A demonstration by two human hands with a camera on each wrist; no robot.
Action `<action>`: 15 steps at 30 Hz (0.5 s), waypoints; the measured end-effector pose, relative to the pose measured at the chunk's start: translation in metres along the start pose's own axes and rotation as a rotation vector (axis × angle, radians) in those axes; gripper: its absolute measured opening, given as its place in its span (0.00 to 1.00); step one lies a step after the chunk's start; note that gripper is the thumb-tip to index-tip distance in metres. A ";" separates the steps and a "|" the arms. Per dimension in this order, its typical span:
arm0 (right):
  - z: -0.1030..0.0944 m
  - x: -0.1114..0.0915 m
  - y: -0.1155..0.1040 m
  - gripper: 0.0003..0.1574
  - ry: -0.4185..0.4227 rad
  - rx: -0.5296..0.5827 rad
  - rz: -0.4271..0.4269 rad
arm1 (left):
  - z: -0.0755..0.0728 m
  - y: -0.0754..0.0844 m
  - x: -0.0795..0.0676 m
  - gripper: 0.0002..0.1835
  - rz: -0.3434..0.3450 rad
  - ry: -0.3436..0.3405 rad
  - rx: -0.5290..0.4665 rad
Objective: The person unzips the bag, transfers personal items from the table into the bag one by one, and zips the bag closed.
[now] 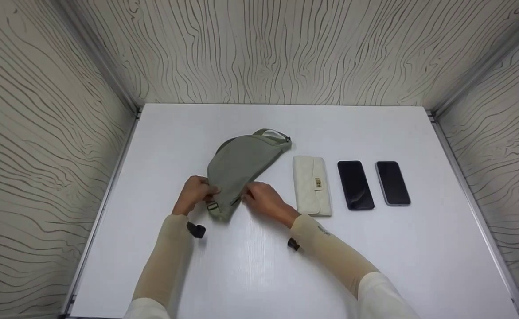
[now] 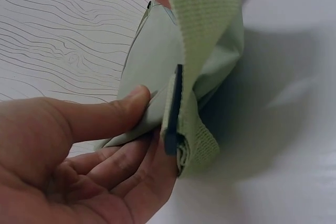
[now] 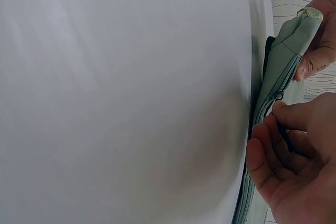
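Head view: the sage-green, half-moon fabric waist bag point(image 1: 241, 159) is on the white rectangular tabletop point(image 1: 250, 274), L of ctr, narrow end nearest you. Progress, my read: you're mid-job on its long dark zip point(image 3: 289, 74). The small dark slider point(image 3: 279, 97) sits nr that end; can't tell how much, if any, is undone, so most of the zip's length is prob. left to run.

Your L hand point(image 1: 197, 190) pinches the bag's near end, thumb on top, fingers under, right by the flat black plastic buckle point(image 2: 173, 116). Your R hand point(image 1: 266, 199) is curled at the zip edge, thumb + index nipping by the slider, apparently on its pull.

Further R, untouched: cream quilted flap wallet point(image 1: 308, 186), then black-screened slab phone point(image 1: 356, 185), then silver-edged dark phone point(image 1: 393, 183), all outside the bag.
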State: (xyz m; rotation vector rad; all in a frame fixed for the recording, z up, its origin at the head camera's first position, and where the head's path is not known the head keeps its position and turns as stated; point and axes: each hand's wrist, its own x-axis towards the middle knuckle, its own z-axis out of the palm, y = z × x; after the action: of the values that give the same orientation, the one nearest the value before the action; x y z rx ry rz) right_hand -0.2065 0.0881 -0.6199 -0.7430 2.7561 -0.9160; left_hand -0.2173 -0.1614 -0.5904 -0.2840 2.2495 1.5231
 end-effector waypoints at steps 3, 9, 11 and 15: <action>0.000 0.000 0.001 0.10 0.004 -0.007 -0.006 | 0.000 -0.001 0.000 0.14 -0.008 0.001 0.001; -0.002 0.001 0.004 0.09 0.014 -0.017 -0.016 | 0.000 -0.003 0.001 0.16 -0.024 0.002 -0.018; -0.002 0.001 0.005 0.09 0.016 -0.016 -0.012 | 0.000 -0.003 0.001 0.17 -0.024 0.000 -0.028; -0.003 0.001 0.006 0.09 0.020 -0.006 0.005 | 0.000 -0.004 0.000 0.17 -0.013 -0.003 -0.034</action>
State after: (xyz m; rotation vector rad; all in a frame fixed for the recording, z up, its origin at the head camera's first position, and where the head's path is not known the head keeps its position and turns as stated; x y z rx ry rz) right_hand -0.2106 0.0938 -0.6214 -0.7314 2.7784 -0.9193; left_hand -0.2161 -0.1632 -0.5943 -0.3060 2.2168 1.5556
